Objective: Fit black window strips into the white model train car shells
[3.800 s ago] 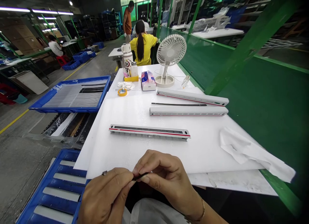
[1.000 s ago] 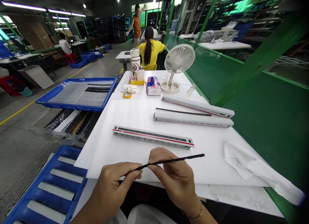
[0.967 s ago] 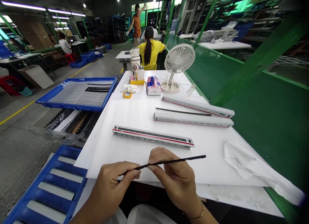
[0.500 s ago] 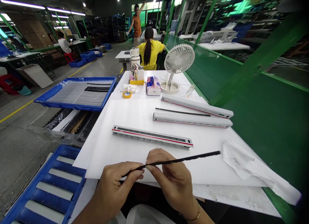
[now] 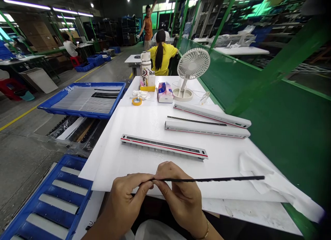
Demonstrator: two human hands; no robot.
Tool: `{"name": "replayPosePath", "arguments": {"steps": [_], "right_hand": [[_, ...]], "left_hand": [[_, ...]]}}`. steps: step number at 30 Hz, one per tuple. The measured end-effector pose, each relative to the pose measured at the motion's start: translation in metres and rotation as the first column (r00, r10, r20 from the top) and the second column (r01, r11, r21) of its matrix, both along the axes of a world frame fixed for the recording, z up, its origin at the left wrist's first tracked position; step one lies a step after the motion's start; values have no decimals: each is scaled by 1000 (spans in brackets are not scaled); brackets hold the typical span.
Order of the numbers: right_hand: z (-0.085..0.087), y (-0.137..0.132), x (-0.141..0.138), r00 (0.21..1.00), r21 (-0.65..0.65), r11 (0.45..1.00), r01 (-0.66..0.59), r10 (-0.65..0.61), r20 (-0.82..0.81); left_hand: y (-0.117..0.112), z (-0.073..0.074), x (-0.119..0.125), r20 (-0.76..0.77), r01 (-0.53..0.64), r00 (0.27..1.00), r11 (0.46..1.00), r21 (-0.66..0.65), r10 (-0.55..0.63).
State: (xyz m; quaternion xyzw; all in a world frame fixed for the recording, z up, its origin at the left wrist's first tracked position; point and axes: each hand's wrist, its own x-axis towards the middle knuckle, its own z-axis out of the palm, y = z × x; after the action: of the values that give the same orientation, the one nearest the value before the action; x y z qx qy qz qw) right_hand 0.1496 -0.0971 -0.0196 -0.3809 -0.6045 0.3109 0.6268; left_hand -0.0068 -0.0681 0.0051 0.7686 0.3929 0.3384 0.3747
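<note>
My left hand (image 5: pixel 126 200) and my right hand (image 5: pixel 178 195) meet at the near edge of the white table (image 5: pixel 144 122). Both pinch the left end of a long thin black strip (image 5: pixel 214 179), which reaches out to the right, about level, over the table. Just beyond my hands lies a white model train shell (image 5: pixel 164 147) with a red stripe and dark windows. Two more white shells (image 5: pixel 207 129) lie farther back, with another black strip (image 5: pixel 196 120) between them.
A white cloth (image 5: pixel 274 185) lies at the near right. A blue tray (image 5: pixel 82 100) of strips sits left, another blue tray (image 5: pixel 51 205) near left. A fan (image 5: pixel 190 66), tissue pack (image 5: pixel 165 91), tape roll (image 5: pixel 137 101) and bottle (image 5: pixel 145 66) stand at the back. People work beyond.
The black strip has slid out to the right through my fingers, from a short stub to a long length, and its far end has dropped to about level.
</note>
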Motion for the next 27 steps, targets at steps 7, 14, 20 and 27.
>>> {"name": "replayPosePath", "arguments": {"steps": [7, 14, 20, 27], "right_hand": [[1, 4, 8, 997, -21, 999, -33, 31, -77], [-6, 1, -1, 999, -67, 998, -9, 6, -35], [-3, 2, 8, 986, -58, 995, 78, -85, -140], [-4, 4, 6, 942, -118, 991, 63, -98, -320]], "left_hand": [[4, -1, -14, -15, -8, 1000, 1000, -13, 8], [-1, 2, -1, 12, 14, 1000, 998, -55, -13], [3, 2, -10, 15, -41, 999, 963, -267, 47], [1, 5, -6, 52, -88, 994, 977, -193, 99]]}}
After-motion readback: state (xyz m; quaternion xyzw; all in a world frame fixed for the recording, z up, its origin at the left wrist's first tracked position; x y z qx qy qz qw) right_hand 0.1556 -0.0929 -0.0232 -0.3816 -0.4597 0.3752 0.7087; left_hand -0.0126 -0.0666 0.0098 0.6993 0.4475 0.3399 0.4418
